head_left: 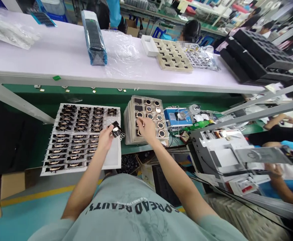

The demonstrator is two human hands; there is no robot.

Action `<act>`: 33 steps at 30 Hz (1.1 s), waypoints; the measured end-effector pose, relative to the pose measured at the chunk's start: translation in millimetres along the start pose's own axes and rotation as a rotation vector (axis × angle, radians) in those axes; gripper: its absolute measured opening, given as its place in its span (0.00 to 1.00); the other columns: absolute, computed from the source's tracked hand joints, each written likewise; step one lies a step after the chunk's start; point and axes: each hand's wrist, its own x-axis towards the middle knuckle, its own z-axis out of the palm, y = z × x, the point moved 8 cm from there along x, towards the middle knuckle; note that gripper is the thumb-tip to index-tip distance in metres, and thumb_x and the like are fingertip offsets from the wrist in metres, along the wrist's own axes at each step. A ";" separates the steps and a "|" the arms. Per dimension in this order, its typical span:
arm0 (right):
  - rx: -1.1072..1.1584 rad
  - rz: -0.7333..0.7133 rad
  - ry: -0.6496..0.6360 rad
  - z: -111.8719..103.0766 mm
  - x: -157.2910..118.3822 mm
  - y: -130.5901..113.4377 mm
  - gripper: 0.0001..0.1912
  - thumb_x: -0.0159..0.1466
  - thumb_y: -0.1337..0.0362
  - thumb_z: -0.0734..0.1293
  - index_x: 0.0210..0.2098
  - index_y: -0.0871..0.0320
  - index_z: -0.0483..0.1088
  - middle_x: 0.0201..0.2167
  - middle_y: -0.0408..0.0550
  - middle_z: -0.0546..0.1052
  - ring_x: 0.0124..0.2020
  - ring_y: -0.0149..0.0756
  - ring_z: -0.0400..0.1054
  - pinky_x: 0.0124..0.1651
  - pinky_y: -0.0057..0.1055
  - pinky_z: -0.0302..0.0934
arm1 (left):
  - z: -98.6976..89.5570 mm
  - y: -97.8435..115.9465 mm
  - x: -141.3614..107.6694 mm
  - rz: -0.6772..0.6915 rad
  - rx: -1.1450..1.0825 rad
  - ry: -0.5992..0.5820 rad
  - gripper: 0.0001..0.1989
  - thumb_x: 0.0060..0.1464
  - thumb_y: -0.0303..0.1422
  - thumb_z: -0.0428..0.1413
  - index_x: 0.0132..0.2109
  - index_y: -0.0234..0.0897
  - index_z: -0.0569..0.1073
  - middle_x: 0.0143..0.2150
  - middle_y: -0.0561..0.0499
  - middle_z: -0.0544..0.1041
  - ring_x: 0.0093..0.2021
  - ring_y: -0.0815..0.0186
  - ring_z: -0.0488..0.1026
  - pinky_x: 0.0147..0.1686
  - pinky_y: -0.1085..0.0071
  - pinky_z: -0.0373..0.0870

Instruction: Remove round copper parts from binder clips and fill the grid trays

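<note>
Between its fingers my left hand (105, 138) grips a small black part with thin wires (116, 130), over the right edge of a white foam tray (115, 152). Rows of black parts with wires (78, 140) fill most of that tray. My right hand (147, 129) reaches over a stack of clear plastic trays (128, 129), its fingertips bent together at a compartment. Round gold-rimmed pieces (159, 117) sit in the top tray's compartments, with dark square pieces (138, 100) at its upper left. What my right fingers hold, if anything, is too small to tell.
Above runs a white shelf (68, 50) bearing a blue-wrapped bundle (94, 40), a beige compartment tray (173, 55) and black foam trays (259, 53). Right of the stack stand a blue device (175, 117) and a green bottle (200, 125). A co-worker's hands (275, 170) are at far right.
</note>
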 end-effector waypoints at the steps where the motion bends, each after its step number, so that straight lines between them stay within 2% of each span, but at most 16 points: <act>1: 0.112 0.049 -0.040 5.4 -19.7 -5.4 0.22 0.72 0.55 0.58 0.56 0.61 0.71 0.50 0.58 0.78 0.50 0.45 0.72 0.54 0.42 0.66 | 7.8 -6.1 -17.4 -0.038 -0.049 -0.031 0.19 0.38 0.41 0.72 0.35 0.34 0.79 0.34 0.45 0.81 0.35 0.62 0.77 0.40 0.66 0.73; 4: 0.411 0.175 -0.275 30.7 -81.3 -19.1 0.27 0.72 0.46 0.54 0.57 0.58 0.68 0.44 0.54 0.79 0.43 0.40 0.75 0.42 0.35 0.69 | 32.8 -22.2 -59.9 -0.133 -0.083 -0.140 0.16 0.42 0.39 0.71 0.35 0.33 0.79 0.34 0.46 0.81 0.34 0.64 0.78 0.41 0.67 0.73; 6: 0.543 0.277 -0.364 38.9 -112.1 -17.8 0.28 0.71 0.41 0.54 0.48 0.58 0.69 0.35 0.50 0.79 0.34 0.37 0.74 0.34 0.32 0.68 | 44.7 -30.7 -78.2 -0.173 -0.055 -0.179 0.16 0.43 0.38 0.71 0.35 0.33 0.79 0.33 0.47 0.81 0.34 0.64 0.77 0.42 0.67 0.74; 8: 0.645 0.388 -0.371 36.9 -130.7 -7.9 0.28 0.68 0.37 0.55 0.39 0.57 0.67 0.28 0.47 0.76 0.26 0.34 0.70 0.28 0.29 0.64 | 51.2 -36.7 -89.3 -0.179 -0.030 -0.169 0.16 0.44 0.39 0.71 0.36 0.34 0.78 0.35 0.47 0.81 0.36 0.63 0.78 0.43 0.66 0.74; 11: 0.809 0.485 -0.333 23.1 -147.0 7.2 0.30 0.66 0.34 0.54 0.34 0.56 0.63 0.25 0.45 0.74 0.22 0.30 0.66 0.24 0.26 0.59 | 60.1 -48.4 -99.8 -0.193 0.013 -0.131 0.19 0.45 0.42 0.70 0.38 0.36 0.75 0.37 0.46 0.81 0.41 0.60 0.79 0.45 0.63 0.74; 13: 0.878 0.503 -0.310 12.0 -157.2 13.9 0.31 0.66 0.33 0.54 0.34 0.56 0.62 0.25 0.44 0.73 0.22 0.29 0.65 0.23 0.26 0.58 | 71.4 -59.0 -106.5 -0.206 0.089 -0.158 0.20 0.44 0.42 0.70 0.39 0.36 0.74 0.37 0.47 0.81 0.41 0.60 0.79 0.46 0.63 0.73; 17: 0.852 0.479 -0.270 -10.1 -178.2 25.4 0.29 0.66 0.35 0.55 0.32 0.56 0.62 0.25 0.43 0.73 0.23 0.29 0.65 0.28 0.27 0.61 | 94.3 -80.3 -118.0 -0.181 0.259 -0.199 0.24 0.36 0.32 0.74 0.41 0.35 0.74 0.37 0.51 0.80 0.37 0.65 0.77 0.44 0.67 0.72; 20: 0.809 0.411 -0.241 -28.2 -189.0 35.4 0.26 0.64 0.39 0.63 0.31 0.57 0.65 0.27 0.43 0.73 0.27 0.30 0.66 0.31 0.28 0.63 | 105.0 -98.9 -124.6 -0.218 0.299 -0.163 0.26 0.31 0.30 0.74 0.41 0.35 0.75 0.37 0.51 0.81 0.36 0.65 0.77 0.43 0.67 0.72; 22: 0.856 0.443 -0.266 -34.9 -198.4 45.9 0.24 0.60 0.41 0.68 0.30 0.58 0.66 0.25 0.43 0.73 0.25 0.31 0.67 0.28 0.27 0.62 | 113.2 -111.3 -129.3 -0.259 0.319 -0.167 0.26 0.31 0.30 0.74 0.41 0.35 0.76 0.38 0.49 0.81 0.36 0.64 0.78 0.42 0.66 0.73; 26: 1.072 0.591 -0.359 -36.9 -226.2 64.2 0.23 0.58 0.44 0.71 0.30 0.60 0.67 0.25 0.45 0.75 0.22 0.30 0.69 0.22 0.25 0.61 | 125.5 -124.3 -136.7 -0.263 0.344 -0.163 0.23 0.31 0.30 0.74 0.38 0.35 0.77 0.37 0.51 0.82 0.35 0.64 0.78 0.41 0.67 0.72; 29: 1.309 0.626 -0.380 -32.6 -246.7 68.5 0.25 0.53 0.46 0.76 0.35 0.60 0.70 0.30 0.46 0.76 0.30 0.33 0.74 0.27 0.25 0.68 | 126.9 -128.0 -141.3 -0.218 0.365 -0.140 0.21 0.34 0.30 0.73 0.39 0.37 0.79 0.38 0.51 0.82 0.38 0.64 0.78 0.43 0.66 0.72; 31: 1.454 0.654 -0.393 -23.9 -257.1 68.9 0.30 0.48 0.49 0.79 0.42 0.58 0.71 0.35 0.45 0.77 0.36 0.35 0.75 0.32 0.26 0.71 | 125.5 -133.4 -145.9 -0.205 0.403 -0.142 0.20 0.36 0.31 0.73 0.40 0.37 0.79 0.40 0.50 0.83 0.40 0.62 0.78 0.45 0.66 0.72; 33: 1.479 0.687 -0.450 -10.3 -263.6 67.6 0.30 0.49 0.48 0.78 0.45 0.57 0.71 0.37 0.44 0.76 0.37 0.34 0.74 0.29 0.25 0.70 | 121.4 -143.7 -152.1 -0.235 0.447 -0.137 0.20 0.36 0.31 0.73 0.40 0.37 0.80 0.39 0.50 0.83 0.41 0.62 0.79 0.46 0.65 0.71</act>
